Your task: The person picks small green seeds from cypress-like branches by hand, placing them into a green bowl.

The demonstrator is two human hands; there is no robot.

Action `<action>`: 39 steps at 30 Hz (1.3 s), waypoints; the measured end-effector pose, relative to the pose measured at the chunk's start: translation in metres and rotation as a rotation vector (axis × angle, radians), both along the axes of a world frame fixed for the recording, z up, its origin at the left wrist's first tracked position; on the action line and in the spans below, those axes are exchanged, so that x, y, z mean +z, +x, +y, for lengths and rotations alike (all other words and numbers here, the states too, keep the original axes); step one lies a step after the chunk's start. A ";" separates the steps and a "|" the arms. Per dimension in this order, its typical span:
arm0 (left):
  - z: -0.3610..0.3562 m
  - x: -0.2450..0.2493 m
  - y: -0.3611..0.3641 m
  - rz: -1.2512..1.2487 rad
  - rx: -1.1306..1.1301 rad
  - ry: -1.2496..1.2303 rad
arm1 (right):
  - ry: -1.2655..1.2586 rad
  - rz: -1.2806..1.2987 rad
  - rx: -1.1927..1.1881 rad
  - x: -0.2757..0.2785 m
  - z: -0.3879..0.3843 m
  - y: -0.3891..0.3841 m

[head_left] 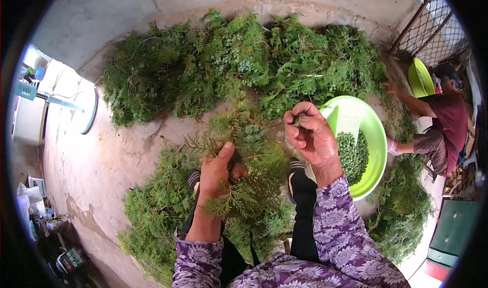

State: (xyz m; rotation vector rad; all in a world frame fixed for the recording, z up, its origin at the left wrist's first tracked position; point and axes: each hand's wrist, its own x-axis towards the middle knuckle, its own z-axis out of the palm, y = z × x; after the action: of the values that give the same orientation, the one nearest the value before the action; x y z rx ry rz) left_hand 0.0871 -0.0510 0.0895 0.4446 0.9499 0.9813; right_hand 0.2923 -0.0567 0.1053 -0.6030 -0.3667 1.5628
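My left hand (216, 171) is closed around a leafy conifer branch (249, 158) with flat, scaly green sprays, held over my lap. Up and to the right, my right hand (316, 135) pinches a small green cone (296, 120) between thumb and fingertips, partly hidden by them. Just beyond that hand stands a bright green plastic basin (377, 158) with a ridged washboard panel (348, 123) inside. Many small round green cones (353, 155) lie in it. Clusters of pale green cones (254, 133) also show on the branch.
A long heap of cut conifer branches (229, 59) lies along the wall. More branches (157, 201) surround my feet. At the right sits another person (447, 110) reaching toward branches, near a second green basin (421, 78). A fan base (90, 111) stands at the left.
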 end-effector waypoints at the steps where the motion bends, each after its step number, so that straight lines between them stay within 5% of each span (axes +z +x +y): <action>1: 0.001 -0.003 -0.002 -0.032 -0.023 0.010 | -0.026 0.002 -0.010 0.000 0.000 0.000; 8: 0.003 0.003 -0.003 -0.003 -0.002 -0.020 | 0.027 -0.113 0.019 -0.001 -0.001 0.003; 11: 0.000 0.004 0.001 0.087 -0.028 0.060 | -0.039 -0.421 0.071 -0.003 0.000 -0.005; 13: -0.003 0.002 0.006 0.115 -0.020 0.067 | 0.143 -1.178 -0.213 -0.007 0.002 -0.023; 15: -0.005 0.000 0.008 0.144 -0.014 0.077 | 0.010 -1.251 -0.121 -0.005 -0.002 -0.028; 18: -0.007 0.001 0.008 0.303 -0.096 0.092 | 0.164 -1.502 -0.211 -0.006 -0.001 -0.030; 25: 0.002 0.013 -0.010 0.395 -0.134 0.043 | -0.008 -1.386 -0.398 -0.011 0.002 -0.001; 27: 0.008 0.013 -0.023 0.383 -0.134 0.048 | -0.042 -1.149 -0.444 -0.010 0.002 0.010; 29: 0.010 0.017 -0.032 0.228 0.030 0.082 | -0.075 -1.097 -0.441 -0.011 0.001 0.015; 33: 0.029 -0.001 -0.061 0.059 0.005 -0.012 | -0.077 -1.152 -0.410 -0.010 -0.002 0.016; 35: 0.028 -0.007 -0.062 0.028 0.239 -0.170 | -0.065 -1.189 -0.476 -0.011 -0.001 0.018; 37: 0.025 -0.007 -0.063 -0.458 0.258 0.197 | -0.105 -1.177 -0.452 -0.011 -0.003 0.021; 39: 0.027 -0.010 -0.065 -0.220 0.326 0.222 | -0.092 -1.587 -0.206 -0.012 -0.005 0.021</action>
State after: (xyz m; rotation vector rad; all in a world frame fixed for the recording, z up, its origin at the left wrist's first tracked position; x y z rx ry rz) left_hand 0.0226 -0.0241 0.0797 0.3630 0.7288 1.4110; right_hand 0.3134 -0.0613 0.0933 -1.8199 -1.3327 0.6006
